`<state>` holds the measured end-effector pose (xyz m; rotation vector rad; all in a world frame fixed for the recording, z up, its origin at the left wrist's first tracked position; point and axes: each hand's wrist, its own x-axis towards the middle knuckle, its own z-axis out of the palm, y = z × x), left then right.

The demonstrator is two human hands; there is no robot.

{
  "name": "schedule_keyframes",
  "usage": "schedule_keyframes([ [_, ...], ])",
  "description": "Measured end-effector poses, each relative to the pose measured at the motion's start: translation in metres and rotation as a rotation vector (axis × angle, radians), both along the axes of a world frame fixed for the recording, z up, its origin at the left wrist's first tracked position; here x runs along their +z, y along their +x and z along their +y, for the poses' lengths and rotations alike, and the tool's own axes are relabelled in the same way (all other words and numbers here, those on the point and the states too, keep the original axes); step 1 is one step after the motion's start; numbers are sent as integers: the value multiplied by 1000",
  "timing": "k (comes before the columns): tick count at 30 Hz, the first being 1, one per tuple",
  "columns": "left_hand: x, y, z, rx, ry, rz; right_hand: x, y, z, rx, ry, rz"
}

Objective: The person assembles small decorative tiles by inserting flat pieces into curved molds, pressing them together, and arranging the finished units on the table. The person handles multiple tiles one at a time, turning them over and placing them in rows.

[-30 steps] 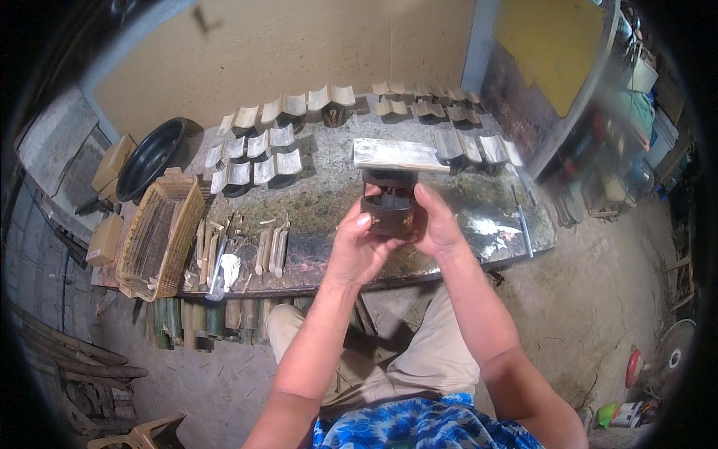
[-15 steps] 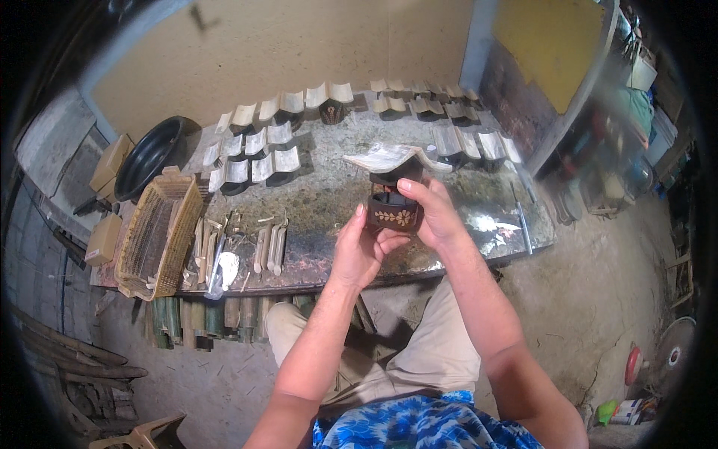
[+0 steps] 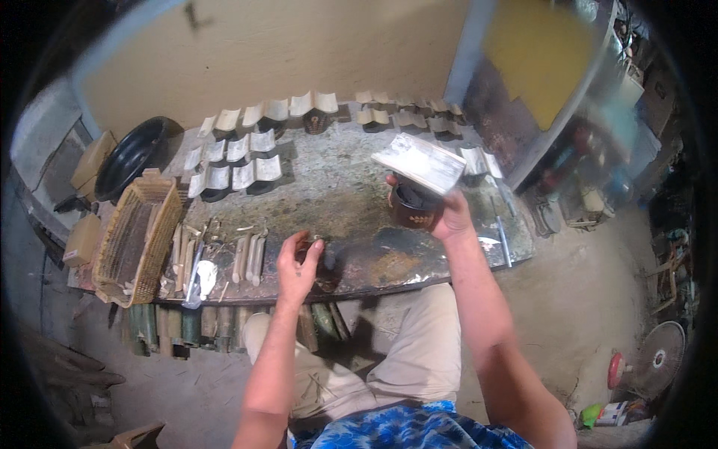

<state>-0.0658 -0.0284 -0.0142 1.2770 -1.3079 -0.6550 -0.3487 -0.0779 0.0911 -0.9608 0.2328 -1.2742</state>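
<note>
My right hand (image 3: 452, 218) grips a small roofed bamboo house (image 3: 415, 206) above the right part of the worktable. Its body is dark and round, with a light carved pattern low on the side. The pale split-bamboo roof (image 3: 422, 161) is tilted, one broad slope facing up. To the left, my left hand (image 3: 298, 263) is off the house, over the table's front part. Its fingers are curved and apart from the thumb, with nothing visible between them. Similar roofed pieces (image 3: 256, 172) stand in rows toward the back.
On the left of the worktable (image 3: 336, 179) stand a wicker basket (image 3: 168, 239) and a black basin (image 3: 134, 161). Bamboo strips (image 3: 250, 258) and a knife-like tool (image 3: 196, 273) lie near the front edge. A long thin tool (image 3: 502, 241) lies at the right. Bamboo tubes (image 3: 191, 323) sit below.
My left hand has let go of the house and moved left. My right hand alone has carried it slightly right and tipped it over. The whole view has shifted a little.
</note>
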Motion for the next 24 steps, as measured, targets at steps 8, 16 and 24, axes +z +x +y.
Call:
schedule_keyframes([
  [8, -38, 4, 3, 52, -237, -291, 2, -15, -7, 135, -51, -154],
  [16, -40, 5, 3, 79, -273, -326, 5, -16, -16, 77, -46, -51],
  [24, -39, 6, 4, 30, -270, -333, 6, -15, -21, 51, 31, -168],
])
